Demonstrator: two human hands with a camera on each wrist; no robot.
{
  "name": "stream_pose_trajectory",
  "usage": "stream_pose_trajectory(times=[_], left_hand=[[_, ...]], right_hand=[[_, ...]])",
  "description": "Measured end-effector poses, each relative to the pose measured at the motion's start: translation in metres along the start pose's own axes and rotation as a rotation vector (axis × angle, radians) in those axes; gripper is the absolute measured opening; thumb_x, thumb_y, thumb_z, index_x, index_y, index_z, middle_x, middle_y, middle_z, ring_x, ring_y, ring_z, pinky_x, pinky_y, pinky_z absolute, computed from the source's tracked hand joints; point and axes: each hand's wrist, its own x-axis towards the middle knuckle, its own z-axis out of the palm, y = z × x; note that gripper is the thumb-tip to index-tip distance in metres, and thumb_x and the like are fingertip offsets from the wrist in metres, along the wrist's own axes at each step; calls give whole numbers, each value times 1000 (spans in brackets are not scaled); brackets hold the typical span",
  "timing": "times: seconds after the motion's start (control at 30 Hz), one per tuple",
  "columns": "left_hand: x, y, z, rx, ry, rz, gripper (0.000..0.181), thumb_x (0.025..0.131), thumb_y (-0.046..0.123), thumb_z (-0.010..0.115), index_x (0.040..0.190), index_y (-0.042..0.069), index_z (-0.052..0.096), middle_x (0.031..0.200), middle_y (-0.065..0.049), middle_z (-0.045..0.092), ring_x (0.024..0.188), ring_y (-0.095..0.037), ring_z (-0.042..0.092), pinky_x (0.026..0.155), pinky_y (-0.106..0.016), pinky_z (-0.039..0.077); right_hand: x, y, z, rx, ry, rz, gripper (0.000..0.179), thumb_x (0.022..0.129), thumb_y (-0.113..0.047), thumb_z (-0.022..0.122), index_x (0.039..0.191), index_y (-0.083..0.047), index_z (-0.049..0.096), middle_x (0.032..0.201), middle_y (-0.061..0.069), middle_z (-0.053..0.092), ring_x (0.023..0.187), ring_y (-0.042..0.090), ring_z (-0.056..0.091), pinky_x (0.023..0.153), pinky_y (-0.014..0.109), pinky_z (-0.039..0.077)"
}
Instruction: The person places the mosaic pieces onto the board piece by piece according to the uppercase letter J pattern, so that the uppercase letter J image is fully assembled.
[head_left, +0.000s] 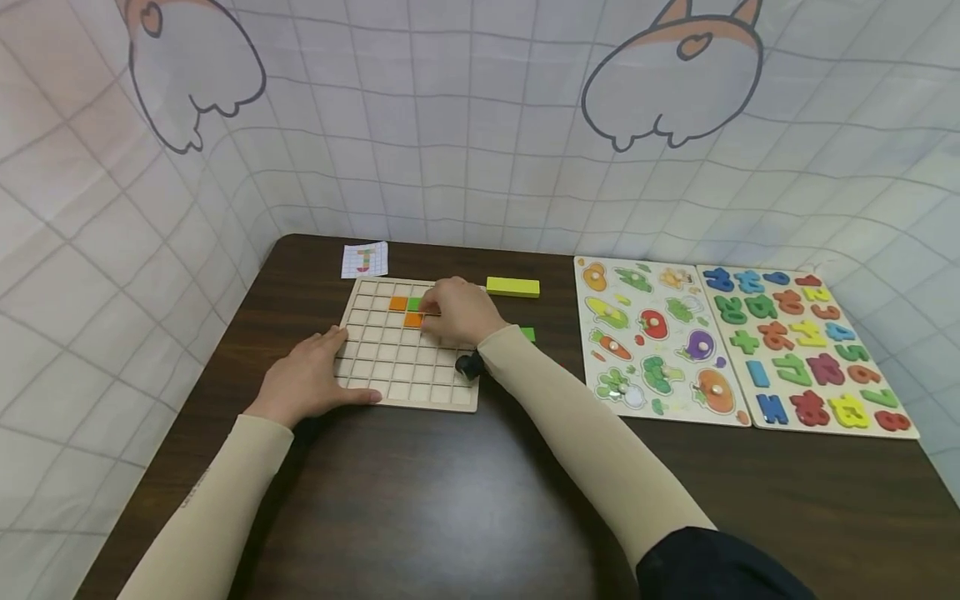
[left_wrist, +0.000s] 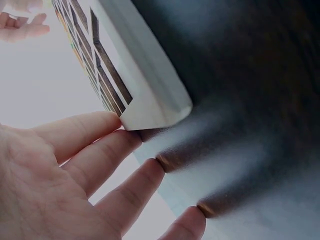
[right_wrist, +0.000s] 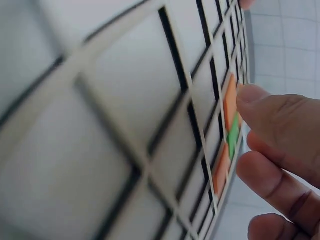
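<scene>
A pale wooden grid board point(head_left: 408, 371) lies on the dark table. Orange tiles point(head_left: 398, 303) and a green tile point(head_left: 415, 304) sit in its upper cells. My left hand point(head_left: 307, 375) rests at the board's left edge, fingers spread and fairly straight, thumb along the front edge; up close, fingertips point(left_wrist: 112, 120) touch the board's side. My right hand point(head_left: 457, 312) is over the upper right cells with bent fingers. The right wrist view puts its thumb point(right_wrist: 252, 95) by an orange tile point(right_wrist: 230, 102); whether it pinches one is unclear. Its palm hides some cells.
A small card point(head_left: 364, 260) with a coloured J-like pattern lies behind the board. A yellow block point(head_left: 513, 287) and a partly hidden green block point(head_left: 528, 334) are to the right. Beyond them lie a vegetable puzzle point(head_left: 652, 342) and a number puzzle point(head_left: 806, 350). White cloth point(head_left: 450, 167) hangs behind.
</scene>
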Motion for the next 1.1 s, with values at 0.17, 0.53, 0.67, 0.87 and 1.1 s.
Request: stream_pose_trajectory(times=[0.17,0.53,0.67,0.87,1.1], left_hand=[[1,1,0,6,6,10,129,69,78,81,160,-2,34,165,-30,33,151,-51,35,109,-71,44],[1,1,-1,5,-7,13,131,68,82,79,160,0,34,165,-30,33,151,-51,35,107,-71,45],[1,1,0,3,-9,15,132,67,83,77,161,1,33,166,-30,33,151,-51,35,107,-72,44],[1,2,-1,7,-10,15,132,68,82,78,161,0,32,166,-29,32,151,-52,34,108,-72,44],[1,3,-1,3,-18,15,134,68,83,77,161,0,31,167,-29,30,152,-52,33,109,-71,43]], right_hand=[[-15,19,-13,-13,5,14,27,93,-32,79,117,-19,80,112,-2,79,107,16,69,98,36,56],[-56,71,-31,-91,-60,78,37,89,-40,83,118,-18,78,118,-1,78,110,19,72,97,41,58],[-68,81,-35,-117,-80,74,41,88,-40,83,121,-17,77,120,-1,78,112,21,72,98,43,57],[-85,95,-41,-151,-65,76,34,89,-35,81,118,-18,79,119,0,78,114,25,69,97,45,57],[-96,103,-46,-140,-47,61,26,91,-25,80,114,-15,80,116,5,77,107,25,69,94,44,57]])
